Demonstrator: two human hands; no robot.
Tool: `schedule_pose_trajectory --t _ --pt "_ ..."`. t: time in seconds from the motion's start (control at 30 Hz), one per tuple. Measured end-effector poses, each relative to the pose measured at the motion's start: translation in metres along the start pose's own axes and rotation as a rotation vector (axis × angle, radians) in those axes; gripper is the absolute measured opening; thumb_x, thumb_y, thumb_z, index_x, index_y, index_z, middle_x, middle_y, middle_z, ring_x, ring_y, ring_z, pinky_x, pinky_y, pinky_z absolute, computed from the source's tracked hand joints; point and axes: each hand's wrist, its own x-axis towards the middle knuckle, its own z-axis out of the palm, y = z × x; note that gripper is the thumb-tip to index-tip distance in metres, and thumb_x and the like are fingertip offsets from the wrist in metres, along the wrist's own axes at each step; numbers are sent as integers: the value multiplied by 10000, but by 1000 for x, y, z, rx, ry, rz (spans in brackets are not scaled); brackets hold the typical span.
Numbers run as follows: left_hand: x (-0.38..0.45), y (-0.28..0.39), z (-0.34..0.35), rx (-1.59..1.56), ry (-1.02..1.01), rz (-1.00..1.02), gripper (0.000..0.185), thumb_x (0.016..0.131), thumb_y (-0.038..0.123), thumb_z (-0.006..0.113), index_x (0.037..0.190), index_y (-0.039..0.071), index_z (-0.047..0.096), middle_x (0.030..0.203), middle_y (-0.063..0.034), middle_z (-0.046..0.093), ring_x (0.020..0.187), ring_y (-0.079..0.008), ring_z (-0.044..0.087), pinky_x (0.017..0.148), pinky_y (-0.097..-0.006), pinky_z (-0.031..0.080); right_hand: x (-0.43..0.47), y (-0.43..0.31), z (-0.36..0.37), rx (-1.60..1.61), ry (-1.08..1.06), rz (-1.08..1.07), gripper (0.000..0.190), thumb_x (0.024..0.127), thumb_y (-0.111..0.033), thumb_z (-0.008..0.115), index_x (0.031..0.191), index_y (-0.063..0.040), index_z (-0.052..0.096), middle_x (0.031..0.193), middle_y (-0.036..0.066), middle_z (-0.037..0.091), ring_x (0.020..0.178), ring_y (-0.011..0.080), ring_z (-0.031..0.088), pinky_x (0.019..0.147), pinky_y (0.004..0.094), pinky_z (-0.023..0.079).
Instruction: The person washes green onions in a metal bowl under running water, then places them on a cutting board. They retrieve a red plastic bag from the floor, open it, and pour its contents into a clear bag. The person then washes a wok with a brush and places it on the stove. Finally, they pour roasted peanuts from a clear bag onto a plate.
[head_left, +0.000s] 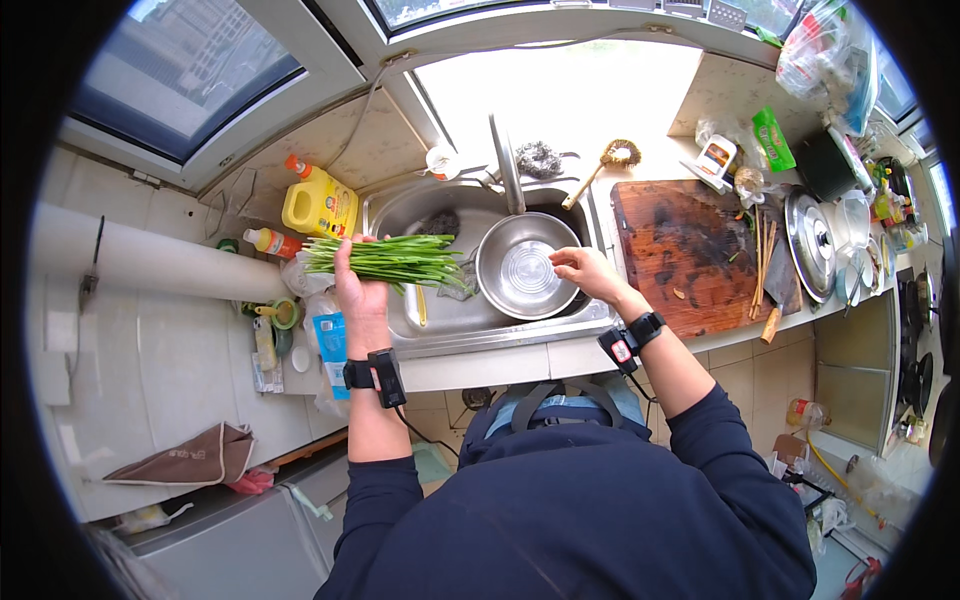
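Note:
My left hand (362, 289) holds a bunch of long green stalks, which look like garlic chives (397, 260), over the left part of the stainless steel sink (397, 337). The stalks lie sideways across the palm, their pale ends to the left. My right hand (581, 270) is over the right side of a round metal basin (525, 292), fingers bent and thumb near them, with nothing seen in it. The basin sits in the sink below the faucet (508, 169). Whether the right fingertips touch its rim I cannot tell.
Right of the sink lies a wooden cutting board (675, 240) with chopsticks (763, 262) and a cleaver (780, 281). A pot lid (810, 244) stands beyond. A pot brush (600, 172) and steel wool (538, 159) lie behind the sink, a yellow detergent jug (322, 204) at its left.

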Motion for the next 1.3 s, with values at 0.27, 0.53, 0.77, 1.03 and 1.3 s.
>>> schedule_pose_trajectory --t 0.27,0.53,0.77,1.03,1.3 --pt "35 -26 -18 71 -147 32 94 924 130 668 961 60 618 978 -65 641 993 -221 639 1061 -464 509 -34 7 1 420 19 266 268 1000 -126 647 1212 33 684 1068 88 737 887 118 696 825 275 544" --pt "63 -98 -61 380 152 154 181 900 -9 665 1066 40 615 926 -42 638 768 -185 640 754 -367 580 -77 5 -21 164 123 223 272 975 -74 630 1223 23 681 1071 131 754 960 171 728 860 299 569" --pt "85 -85 -53 28 -161 16 154 903 43 678 1020 79 584 903 -38 626 859 -193 626 979 -423 524 -88 -5 -29 290 166 309 283 982 -83 633 1240 27 675 1083 119 751 945 161 722 860 296 559" --pt "86 -111 -72 482 81 92 193 894 18 701 1070 44 628 926 -41 658 792 -186 650 771 -382 573 -97 -24 -34 330 138 267 280 1006 -67 609 1256 48 657 1119 105 727 961 141 694 880 285 551" --pt "86 -131 -92 1087 204 61 326 885 -9 708 1200 26 634 1056 -43 657 875 -178 644 810 -405 587 -101 -25 -30 243 160 205 281 984 -126 635 1214 29 682 1055 121 756 894 157 737 830 296 572"
